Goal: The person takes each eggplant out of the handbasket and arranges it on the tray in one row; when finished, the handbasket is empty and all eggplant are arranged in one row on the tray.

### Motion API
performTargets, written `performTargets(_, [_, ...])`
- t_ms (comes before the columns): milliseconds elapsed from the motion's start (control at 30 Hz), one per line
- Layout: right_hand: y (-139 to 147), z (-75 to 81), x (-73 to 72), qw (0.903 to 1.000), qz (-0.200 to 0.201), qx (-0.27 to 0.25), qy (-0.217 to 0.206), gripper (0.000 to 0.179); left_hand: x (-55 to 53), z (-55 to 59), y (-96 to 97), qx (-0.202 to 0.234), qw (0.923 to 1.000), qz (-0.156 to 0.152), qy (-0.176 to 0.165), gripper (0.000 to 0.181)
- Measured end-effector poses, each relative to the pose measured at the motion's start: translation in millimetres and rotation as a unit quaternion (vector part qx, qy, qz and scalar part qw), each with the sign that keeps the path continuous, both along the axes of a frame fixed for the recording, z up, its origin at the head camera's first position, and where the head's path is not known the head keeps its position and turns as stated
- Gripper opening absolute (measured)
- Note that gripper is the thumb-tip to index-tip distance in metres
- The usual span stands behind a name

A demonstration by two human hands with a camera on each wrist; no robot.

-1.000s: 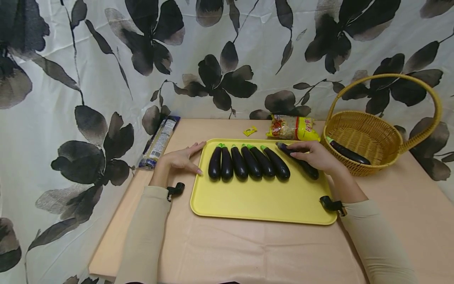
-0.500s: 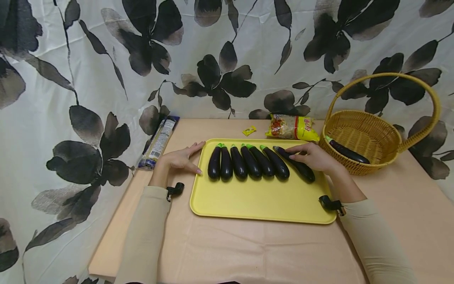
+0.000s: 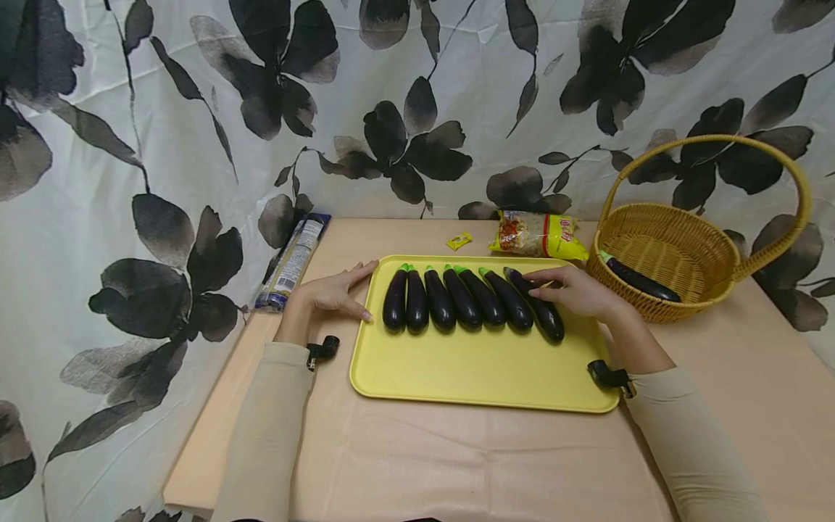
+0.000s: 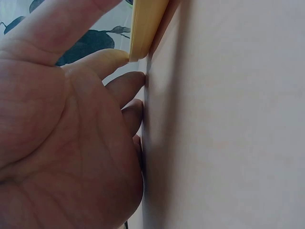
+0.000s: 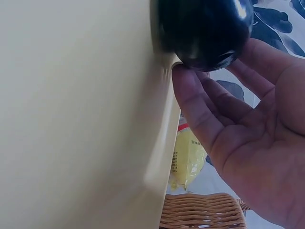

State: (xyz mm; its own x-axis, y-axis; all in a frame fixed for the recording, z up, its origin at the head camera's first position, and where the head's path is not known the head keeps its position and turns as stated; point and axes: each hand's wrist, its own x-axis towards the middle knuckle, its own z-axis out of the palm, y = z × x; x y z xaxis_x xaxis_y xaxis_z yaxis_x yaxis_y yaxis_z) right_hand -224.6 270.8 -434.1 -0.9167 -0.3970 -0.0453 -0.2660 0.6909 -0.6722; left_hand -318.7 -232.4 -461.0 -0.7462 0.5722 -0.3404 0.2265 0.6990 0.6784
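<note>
A row of glossy dark eggplants (image 3: 441, 299) with green stem ends lies side by side on the yellow tray (image 3: 457, 373). My right hand (image 3: 575, 288) holds the rightmost eggplant (image 3: 548, 319) near its stem half; its thumb is low at the tray surface, other fingers over the far side. The right wrist view shows the rounded end of this eggplant (image 5: 205, 28) just above the thumb. My left hand (image 3: 330, 293) rests at the tray's left edge with spread fingers, a fingertip against the rim. In the left wrist view its palm (image 4: 81, 138) shows, fingertips at the table.
A wicker basket (image 3: 678, 228) with a tall handle stands at the right, one eggplant (image 3: 642, 279) inside. Behind the tray lie a yellow food bag (image 3: 538, 235) and a small yellow packet (image 3: 459, 241). A long blue package (image 3: 293, 261) lies to the left.
My right hand has moved left slightly with the rightmost eggplant, whose lower end swung left and nearer, bringing it alongside the row. The left hand has stayed at the tray.
</note>
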Motion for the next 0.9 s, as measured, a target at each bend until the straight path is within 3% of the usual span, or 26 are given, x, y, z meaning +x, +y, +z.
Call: performTargets(900, [-2.6, 2.4, 2.0, 0.9998, -0.003, -0.005, -0.016, 0.044, 2.9, 2.9, 0.3, 0.0, 1.0, 0.003, -0.003, 0.133])
